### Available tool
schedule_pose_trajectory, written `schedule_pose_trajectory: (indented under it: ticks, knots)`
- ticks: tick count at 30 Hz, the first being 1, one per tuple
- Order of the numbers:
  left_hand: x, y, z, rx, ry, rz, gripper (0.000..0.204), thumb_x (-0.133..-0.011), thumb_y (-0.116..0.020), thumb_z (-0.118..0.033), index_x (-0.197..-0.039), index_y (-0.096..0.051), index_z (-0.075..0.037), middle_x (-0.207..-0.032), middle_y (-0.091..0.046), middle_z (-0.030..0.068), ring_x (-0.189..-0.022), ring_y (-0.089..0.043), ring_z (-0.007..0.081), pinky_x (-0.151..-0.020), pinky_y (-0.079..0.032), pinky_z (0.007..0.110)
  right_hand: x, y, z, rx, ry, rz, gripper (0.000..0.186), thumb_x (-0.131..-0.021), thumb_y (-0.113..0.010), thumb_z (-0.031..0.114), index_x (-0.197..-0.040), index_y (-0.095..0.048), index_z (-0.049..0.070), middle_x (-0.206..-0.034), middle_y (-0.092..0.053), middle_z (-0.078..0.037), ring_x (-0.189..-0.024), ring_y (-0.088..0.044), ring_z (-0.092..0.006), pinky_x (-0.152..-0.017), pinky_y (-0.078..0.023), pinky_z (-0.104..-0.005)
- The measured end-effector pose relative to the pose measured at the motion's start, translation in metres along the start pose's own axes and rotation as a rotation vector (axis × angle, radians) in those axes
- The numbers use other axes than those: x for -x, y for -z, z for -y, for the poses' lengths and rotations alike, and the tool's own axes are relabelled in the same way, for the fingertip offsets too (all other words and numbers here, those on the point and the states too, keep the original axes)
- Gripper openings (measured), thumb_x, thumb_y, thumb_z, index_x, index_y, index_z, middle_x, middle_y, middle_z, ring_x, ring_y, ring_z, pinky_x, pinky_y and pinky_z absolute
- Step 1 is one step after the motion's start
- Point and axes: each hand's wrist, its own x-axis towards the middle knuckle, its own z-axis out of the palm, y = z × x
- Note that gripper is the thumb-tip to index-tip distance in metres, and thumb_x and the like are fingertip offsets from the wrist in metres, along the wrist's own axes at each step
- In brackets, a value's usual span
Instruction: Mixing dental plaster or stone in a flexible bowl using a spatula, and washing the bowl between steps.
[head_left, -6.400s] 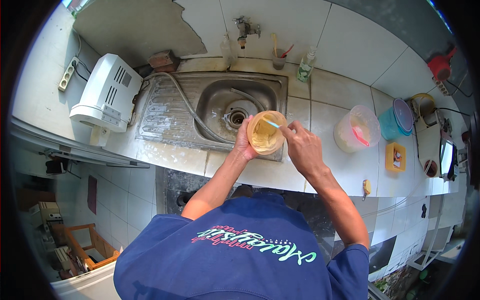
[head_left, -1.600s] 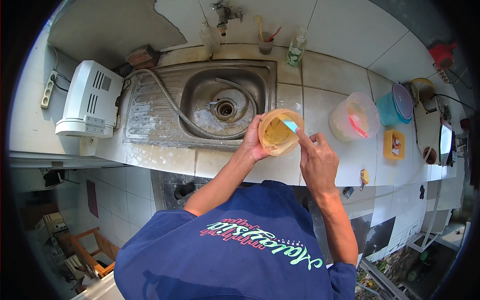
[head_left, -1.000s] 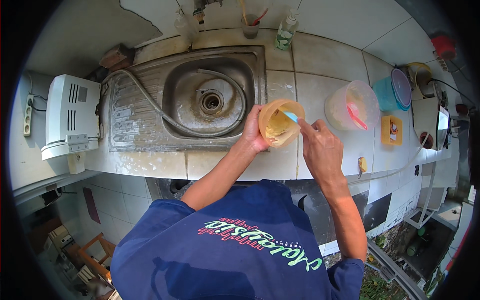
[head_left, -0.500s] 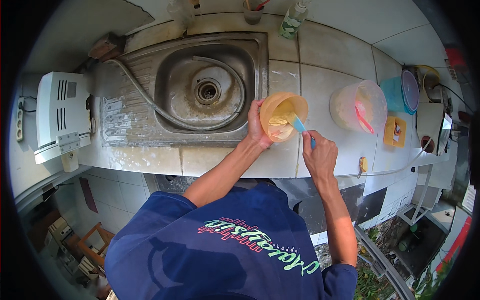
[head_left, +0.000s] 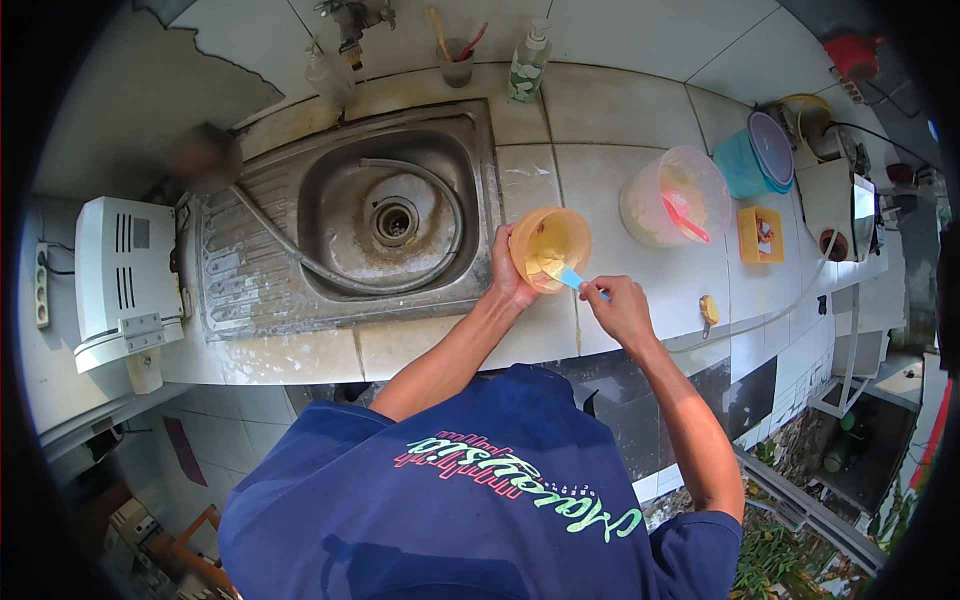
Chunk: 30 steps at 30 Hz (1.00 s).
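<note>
My left hand [head_left: 510,272] is wrapped round the side of an orange plastic bowl [head_left: 555,230], tilted so that its inside shows. Pale yellow, creamy stuff [head_left: 548,262] clings to the bottom and near wall. A spatula with a light blue blade [head_left: 571,278] dips over the bowl's near right rim into this stuff. My right hand [head_left: 622,310] grips its handle, mostly hidden by the fingers. Both hands are above the counter, just right of the sink.
A steel sink [head_left: 480,200] with a grey hose [head_left: 285,250] lies to the left. On the right stand a translucent pink tub [head_left: 640,205] holding a red-pink utensil [head_left: 683,218], a yellow tray [head_left: 750,240] and a teal container [head_left: 740,170]. A pump bottle [head_left: 527,65] stands behind.
The view has shifted, bringing the tap into sight. The spatula blade has moved nearer the bowl's near rim, and my right hand has come closer to the bowl.
</note>
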Motion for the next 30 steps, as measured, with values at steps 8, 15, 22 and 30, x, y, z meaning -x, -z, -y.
schedule_pose_trajectory:
  ticks: [8, 15, 22, 30]
  knots:
    - [0.0, 0.002, -0.007, -0.074, -0.062, 0.024, 0.044, -0.094, -0.037, -0.038, -0.117, -0.056, -0.007, -0.116, -0.062, 0.012, -0.106, -0.061, 0.0278, -0.095, -0.05, 0.045, -0.011, -0.007, -0.02, 0.187, 0.366, -0.285, 0.027, -0.094, -0.056, 0.027, -0.092, -0.069, 0.003, -0.051, -0.054, -0.008, -0.038, -0.049, -0.0198, -0.038, -0.034, -0.0324]
    - [0.003, -0.005, -0.007, -0.083, -0.107, -0.013, 0.041, -0.095, -0.038, -0.036, -0.116, -0.056, -0.006, -0.117, -0.062, 0.0109, -0.107, -0.061, 0.0264, -0.095, -0.049, 0.043, -0.022, 0.002, -0.016, -0.053, 0.04, 0.104, 0.028, -0.094, -0.055, 0.027, -0.092, -0.068, 0.003, -0.055, -0.055, -0.014, -0.049, -0.056, -0.027, -0.043, -0.042, -0.038]
    - [-0.002, -0.006, -0.013, -0.039, -0.126, 0.005, 0.038, -0.095, -0.041, -0.037, -0.114, -0.056, -0.007, -0.112, -0.064, 0.0103, -0.104, -0.062, 0.0251, -0.093, -0.05, 0.042, -0.023, -0.007, -0.011, -0.137, 0.009, 0.037, 0.029, -0.092, -0.058, 0.029, -0.091, -0.071, 0.004, -0.053, -0.051, -0.004, -0.042, -0.043, -0.0171, -0.041, -0.033, -0.0329]
    - [0.004, -0.002, -0.019, -0.064, -0.117, 0.024, 0.038, -0.093, -0.043, -0.036, -0.112, -0.059, -0.007, -0.11, -0.065, 0.0105, -0.103, -0.062, 0.0256, -0.092, -0.05, 0.042, -0.016, -0.015, -0.002, 0.305, 0.304, -0.374, 0.028, -0.094, -0.054, 0.027, -0.094, -0.068, 0.003, -0.061, -0.06, -0.021, -0.053, -0.061, -0.0357, -0.045, -0.044, -0.0419]
